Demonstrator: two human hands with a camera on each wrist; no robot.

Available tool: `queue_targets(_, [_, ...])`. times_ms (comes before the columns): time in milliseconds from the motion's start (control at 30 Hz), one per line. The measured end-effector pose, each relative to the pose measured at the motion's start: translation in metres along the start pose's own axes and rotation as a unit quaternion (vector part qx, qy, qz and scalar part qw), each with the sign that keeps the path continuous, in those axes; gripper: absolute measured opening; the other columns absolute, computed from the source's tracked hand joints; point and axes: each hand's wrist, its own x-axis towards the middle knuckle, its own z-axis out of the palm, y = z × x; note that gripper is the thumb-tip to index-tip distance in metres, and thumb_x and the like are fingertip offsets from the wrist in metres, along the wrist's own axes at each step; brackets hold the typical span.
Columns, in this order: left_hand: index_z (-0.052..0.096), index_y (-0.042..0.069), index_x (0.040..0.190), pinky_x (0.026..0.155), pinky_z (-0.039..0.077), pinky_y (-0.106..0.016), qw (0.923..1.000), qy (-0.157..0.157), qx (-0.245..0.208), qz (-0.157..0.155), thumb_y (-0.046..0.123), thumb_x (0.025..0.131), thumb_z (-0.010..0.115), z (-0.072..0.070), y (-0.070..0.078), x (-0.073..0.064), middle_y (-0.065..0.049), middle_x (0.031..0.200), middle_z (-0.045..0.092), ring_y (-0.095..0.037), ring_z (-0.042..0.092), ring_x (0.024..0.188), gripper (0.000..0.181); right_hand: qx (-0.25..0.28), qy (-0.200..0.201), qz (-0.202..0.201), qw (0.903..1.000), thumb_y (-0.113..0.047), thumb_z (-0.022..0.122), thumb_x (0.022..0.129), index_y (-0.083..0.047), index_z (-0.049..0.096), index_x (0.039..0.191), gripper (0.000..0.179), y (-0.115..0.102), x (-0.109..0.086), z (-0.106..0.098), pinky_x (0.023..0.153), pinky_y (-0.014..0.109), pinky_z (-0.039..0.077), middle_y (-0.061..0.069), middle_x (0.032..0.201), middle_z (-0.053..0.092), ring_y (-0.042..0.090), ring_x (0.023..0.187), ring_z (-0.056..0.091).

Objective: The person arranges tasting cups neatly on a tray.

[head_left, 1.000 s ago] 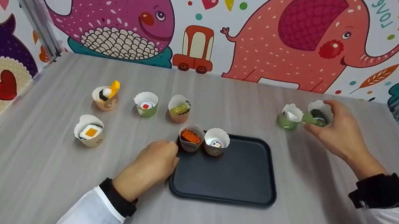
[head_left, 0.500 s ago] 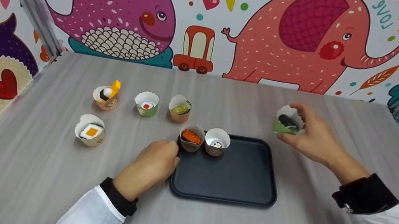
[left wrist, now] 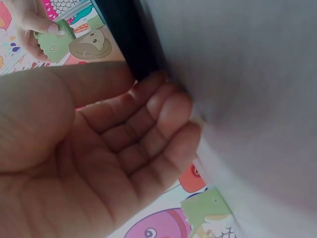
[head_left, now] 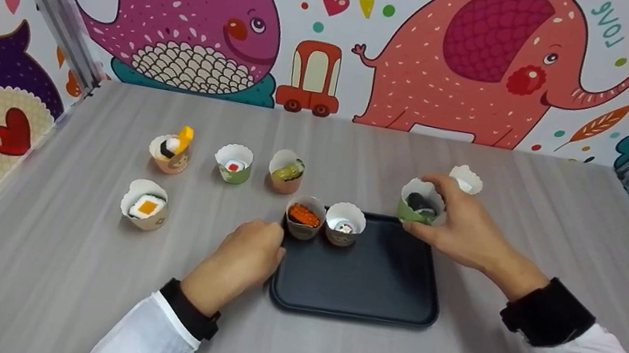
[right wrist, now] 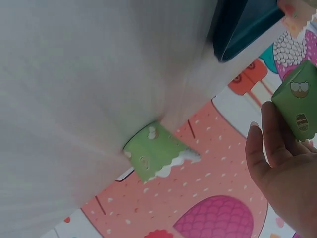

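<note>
My right hand grips a green paper baking cup by its side, over the far right corner of the dark tray. A dark, blackish piece lies inside that cup. In the right wrist view, the green cup is lifted off the table. My left hand pinches the tray's left edge, thumb and fingertips meeting at the dark rim in the left wrist view. On the tray's far left stand two cups: one with orange roe sushi, one with a small white roll.
Behind my right hand stands another green cup, partly hidden. Left of the tray are a cup with a yellow-topped piece, a green cup with a white roll, a cup with a green-yellow piece and a cup with a yellow-centred roll.
My right hand has carried the green cup leftward and nearer, past the other green cup to the tray's far right corner. My left hand stays on the tray edge.
</note>
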Motion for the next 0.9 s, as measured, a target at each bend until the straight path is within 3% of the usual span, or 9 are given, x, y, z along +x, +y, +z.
queue_targets(267, [0.071, -0.006, 0.094, 0.077, 0.056, -0.052, 1.0000, 0.008, -0.002, 0.004, 0.006, 0.096, 0.072, 0.000, -0.001, 0.000, -0.021, 0.092, 0.071, -0.039, 0.071, 0.089, 0.012, -0.012, 0.027, -0.055, 0.9981, -0.022, 0.090, 0.081, 0.002, 0.054, 0.137, 0.071, -0.008, 0.000, 0.016, 0.091, 0.051, 0.054, 0.017, 0.119, 0.069, 0.031, 0.100, 0.066])
queue_targets(500, [0.071, -0.006, 0.092, 0.079, 0.056, -0.053, 0.9997, 0.022, -0.001, 0.014, 0.005, 0.094, 0.073, 0.000, -0.001, -0.001, -0.021, 0.091, 0.071, -0.041, 0.071, 0.089, 0.012, -0.005, 0.004, -0.046, 0.9989, -0.022, 0.091, 0.082, 0.003, 0.051, 0.137, 0.073, -0.012, 0.000, 0.027, 0.095, 0.051, 0.053, 0.017, 0.119, 0.069, 0.030, 0.105, 0.068])
queue_targets(900, [0.071, -0.006, 0.096, 0.080, 0.056, -0.052, 0.9999, 0.014, 0.005, 0.008, 0.007, 0.096, 0.073, 0.002, 0.000, 0.000, -0.022, 0.093, 0.071, -0.040, 0.070, 0.090, 0.013, -0.016, -0.029, -0.049, 0.9983, -0.019, 0.090, 0.082, 0.004, 0.047, 0.138, 0.075, -0.011, -0.001, 0.042, 0.093, 0.052, 0.054, 0.022, 0.113, 0.070, 0.033, 0.104, 0.068])
